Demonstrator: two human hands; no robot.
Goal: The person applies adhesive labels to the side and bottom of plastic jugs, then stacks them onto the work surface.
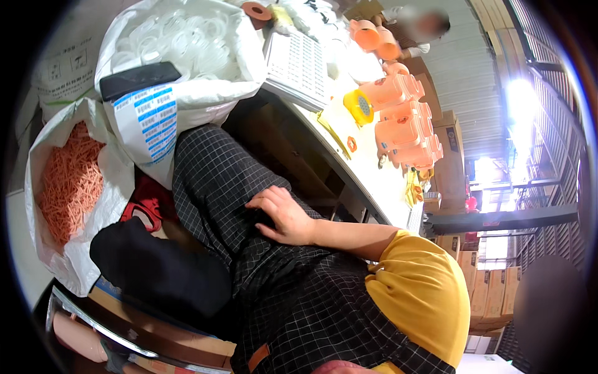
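Note:
My right hand rests palm down on my lap, on a black checked apron. Its fingers lie loosely stretched, the thumb stands apart, and nothing is in it. My left hand does not show. Beyond my knees stands a white sack full of clear plastic rings. A black flat object lies on its rim, above a sheet with blue printed strips. A second white sack, beside it, holds many thin salmon-coloured sticks.
To my right runs a white worktable with stacked salmon-coloured plastic housings, a yellow round part and a white gridded tray. Another person is across it. Cardboard boxes are piled behind. A metal-edged frame is at lower left.

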